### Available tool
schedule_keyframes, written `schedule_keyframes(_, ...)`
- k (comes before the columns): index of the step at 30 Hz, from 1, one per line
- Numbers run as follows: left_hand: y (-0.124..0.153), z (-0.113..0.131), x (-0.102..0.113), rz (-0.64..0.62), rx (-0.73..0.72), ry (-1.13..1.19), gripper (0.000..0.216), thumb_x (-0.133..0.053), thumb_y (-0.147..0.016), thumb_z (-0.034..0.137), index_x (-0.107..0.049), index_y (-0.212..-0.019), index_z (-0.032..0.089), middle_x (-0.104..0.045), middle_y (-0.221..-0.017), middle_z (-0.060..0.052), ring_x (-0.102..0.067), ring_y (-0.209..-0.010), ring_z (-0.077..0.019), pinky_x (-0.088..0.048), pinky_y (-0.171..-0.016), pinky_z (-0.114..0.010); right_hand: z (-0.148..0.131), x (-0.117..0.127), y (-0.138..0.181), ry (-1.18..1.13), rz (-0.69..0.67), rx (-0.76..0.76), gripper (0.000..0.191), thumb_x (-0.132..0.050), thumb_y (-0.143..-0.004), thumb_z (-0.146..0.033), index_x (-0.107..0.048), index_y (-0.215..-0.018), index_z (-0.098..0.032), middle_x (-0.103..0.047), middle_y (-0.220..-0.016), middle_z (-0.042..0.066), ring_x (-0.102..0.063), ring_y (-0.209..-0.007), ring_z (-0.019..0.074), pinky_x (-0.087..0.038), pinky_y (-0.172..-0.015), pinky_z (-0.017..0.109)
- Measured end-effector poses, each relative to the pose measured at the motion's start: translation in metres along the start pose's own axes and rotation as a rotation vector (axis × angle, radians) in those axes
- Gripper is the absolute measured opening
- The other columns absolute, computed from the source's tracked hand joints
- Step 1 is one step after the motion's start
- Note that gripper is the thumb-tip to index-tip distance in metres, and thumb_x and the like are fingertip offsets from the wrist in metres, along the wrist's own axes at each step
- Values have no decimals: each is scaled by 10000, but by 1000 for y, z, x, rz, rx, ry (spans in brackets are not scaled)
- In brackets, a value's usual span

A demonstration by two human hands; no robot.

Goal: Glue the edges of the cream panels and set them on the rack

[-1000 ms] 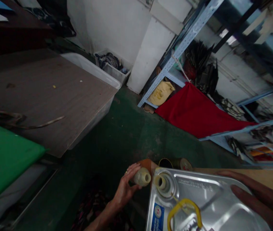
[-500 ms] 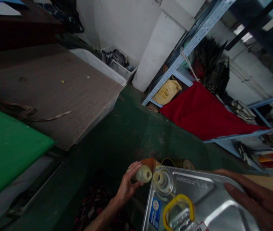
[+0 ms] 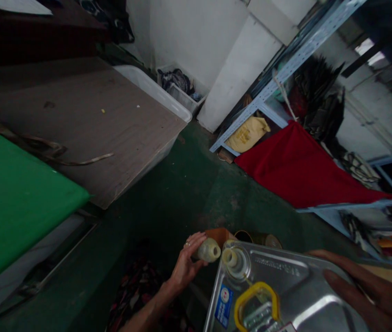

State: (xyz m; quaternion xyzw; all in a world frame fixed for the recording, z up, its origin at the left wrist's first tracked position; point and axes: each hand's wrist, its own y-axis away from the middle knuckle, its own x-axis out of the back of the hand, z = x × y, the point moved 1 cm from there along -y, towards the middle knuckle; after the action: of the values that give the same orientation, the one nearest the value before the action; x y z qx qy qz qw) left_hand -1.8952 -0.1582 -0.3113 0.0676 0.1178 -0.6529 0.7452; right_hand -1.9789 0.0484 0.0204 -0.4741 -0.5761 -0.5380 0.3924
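Note:
My left hand (image 3: 190, 259), with a ring on one finger, is wrapped round a small translucent bottle (image 3: 206, 250). The bottle is tilted, its open mouth close to the uncapped spout (image 3: 230, 258) of a large silver metal can (image 3: 282, 276). Whether the two mouths touch, I cannot tell. On the can's top are a yellow handle (image 3: 258, 288) and a blue label (image 3: 223, 304). At the can's far right edge my right hand (image 3: 365, 286) grips it, the fingers over the top face. No liquid stream is visible between bottle and can.
Behind the can stand an orange-brown box (image 3: 218, 235) and a round tin (image 3: 243, 236). A blue metal shelf (image 3: 268, 87) with a red cloth (image 3: 295, 170) is at the right. On the left are a brown board (image 3: 78, 120) and a green-covered surface (image 3: 23, 198).
The whole view has shifted slightly, so the surroundings sit farther right. Both hands keep their holds, and bottle and can stay close together in nearly the same pose.

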Motion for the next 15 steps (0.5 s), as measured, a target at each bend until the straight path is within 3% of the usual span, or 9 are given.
schedule_keyframes(3, 0, 0, 0, -8, -9, -12, 607, -764, -727, 402, -597, -1284, 229, -588, -1334, -155, -483, -1290, -353, -286, -1106, -606, -2, 2, -2, 2, -11, -8, 294, -560, -660, -687, -588, -953, -688, -714, -918, -137, -653, -951, 388, -524, -861, 495)
schedule_keyframes(8, 0, -3, 0, 1, -17, -17, 603, -758, -729, 422, -604, -1277, 223, -592, -1329, -158, -485, -1288, -353, -290, -1107, -599, -2, 1, -7, -32, -98, 80, 293, -588, -695, -641, -581, -984, -688, -705, -955, -163, -662, -957, 350, -503, -914, 436)
schedule_keyframes(15, 2, -8, 0, 14, -19, -11, 598, -762, -732, 387, -599, -1282, 219, -587, -1332, -162, -481, -1288, -360, -284, -1101, -613, -25, -9, 0, -81, -36, 64, 264, -568, -700, -669, -597, -963, -673, -706, -955, -161, -651, -996, 340, -509, -918, 429)
